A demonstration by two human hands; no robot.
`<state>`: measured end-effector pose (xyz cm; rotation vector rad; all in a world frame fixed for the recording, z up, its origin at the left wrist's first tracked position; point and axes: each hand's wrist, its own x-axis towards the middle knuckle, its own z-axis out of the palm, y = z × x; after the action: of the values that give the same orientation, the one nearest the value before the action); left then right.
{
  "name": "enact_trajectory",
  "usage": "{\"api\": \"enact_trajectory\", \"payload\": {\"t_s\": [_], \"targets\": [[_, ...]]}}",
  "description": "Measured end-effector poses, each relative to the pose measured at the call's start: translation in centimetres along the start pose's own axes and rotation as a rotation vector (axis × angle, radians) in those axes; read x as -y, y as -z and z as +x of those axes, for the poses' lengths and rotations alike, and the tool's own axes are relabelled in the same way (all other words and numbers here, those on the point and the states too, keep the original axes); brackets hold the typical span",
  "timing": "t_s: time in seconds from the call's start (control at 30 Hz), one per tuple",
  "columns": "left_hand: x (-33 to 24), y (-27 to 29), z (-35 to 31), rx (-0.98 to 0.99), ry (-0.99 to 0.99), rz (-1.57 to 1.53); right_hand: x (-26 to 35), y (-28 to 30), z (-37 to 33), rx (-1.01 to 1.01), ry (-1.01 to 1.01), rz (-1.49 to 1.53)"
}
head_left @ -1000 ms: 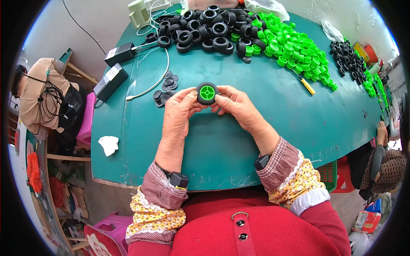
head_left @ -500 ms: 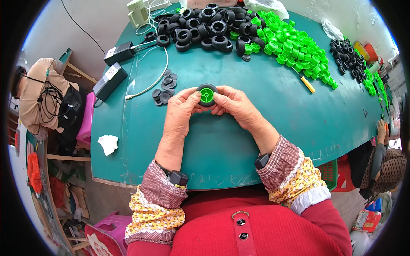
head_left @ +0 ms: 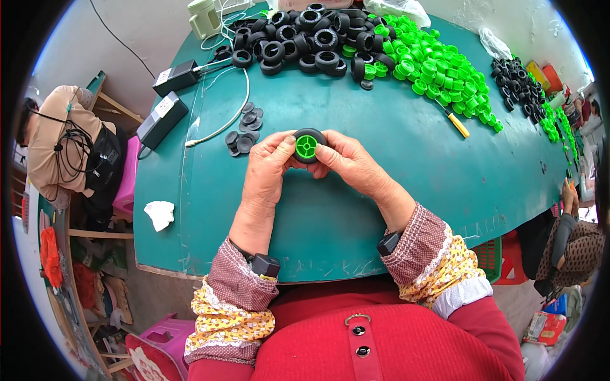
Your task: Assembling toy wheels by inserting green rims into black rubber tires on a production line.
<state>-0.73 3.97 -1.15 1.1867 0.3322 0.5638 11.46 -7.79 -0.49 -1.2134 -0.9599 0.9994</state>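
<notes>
A small toy wheel [head_left: 306, 147], a black tyre around a bright green spoked hub, is held up above the table between both hands. My left hand [head_left: 273, 157] grips its left side, thumb on the tyre's rim. On the other side my right hand [head_left: 348, 159] presses its thumb near the hub's edge, fingers curled behind the wheel. The fingertips behind the wheel are partly hidden. Several flat black discs [head_left: 246, 130] lie left of my hands. Farther off are a heap of black tyres [head_left: 298, 41] and a heap of green hubs [head_left: 438, 70].
A yellow-handled screwdriver [head_left: 459, 126] lies beside the green heap. Two black power adapters [head_left: 162, 119], a white cable [head_left: 238, 120] and a crumpled white tissue [head_left: 159, 214] are on the left of the green table [head_left: 394, 241]. Another person's hand [head_left: 567, 197] is at the far right edge.
The wheel has turned slightly and tilted in my hands. My right thumb has shifted a little lower along it, and the right fingers have moved slightly behind it.
</notes>
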Motion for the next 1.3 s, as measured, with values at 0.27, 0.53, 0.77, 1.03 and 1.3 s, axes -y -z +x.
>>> {"api": "enact_trajectory", "payload": {"t_s": [0.27,0.53,0.77,1.03,1.3], "targets": [[0.5,1.1,0.3,0.012,0.176,-0.161,-1.1,0.4,0.1,0.057,-0.101,0.219],[0.5,0.3,0.6,-0.032,0.207,-0.148,-0.6,0.7,0.2,-0.038,-0.148,0.271],[0.8,-0.5,0.1,-0.034,0.196,-0.198,-0.2,-0.9,-0.7,-0.330,0.335,-0.775],[0.0,-0.8,0.2,0.142,0.238,-0.504,0.2,-1.5,-0.7,-0.412,0.533,-0.817],[-0.4,-2.1,-0.6,0.183,0.203,-0.329,-0.6,-1.1,-0.4,-0.277,0.447,-0.719]]}}
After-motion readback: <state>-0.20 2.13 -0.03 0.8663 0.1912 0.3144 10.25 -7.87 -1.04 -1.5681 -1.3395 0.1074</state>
